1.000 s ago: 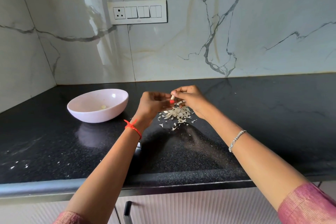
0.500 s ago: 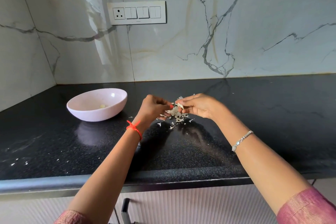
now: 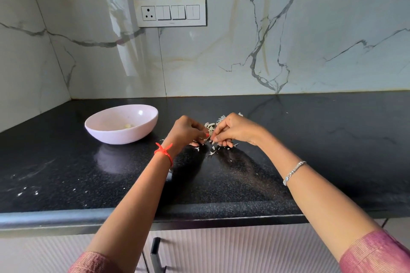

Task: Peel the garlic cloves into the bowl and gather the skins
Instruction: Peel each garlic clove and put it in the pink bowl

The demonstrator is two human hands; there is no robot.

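Marble-patterned wall tiles with grey veins meet in a corner at the far left, behind a black speckled bench whose rounded front edge runs across the lower part of the view; a white switch panel sits on the back wall above the bench; below the front edge are ribbed pale cabinet doors with a dark handle. A pale pink bowl stands left of centre, well back from the front edge and apart from both walls, with one peeled garlic clove lying inside it; a broad stretch of bench runs off to the right of the hands, and another lies between the hands and the front edge. Both forearms reach forward from pink sleeves; the left hand, with a red thread at its wrist, and the right hand, with a silver bracelet on its forearm, have their fingers curled and their fingertips meeting low over a small heap of papery skins near the bench's middle, just right of the bowl; whether either hand pinches anything is too small to tell. Loose scraps lie scattered just in front of the hands; white specks dot the bench at front left.
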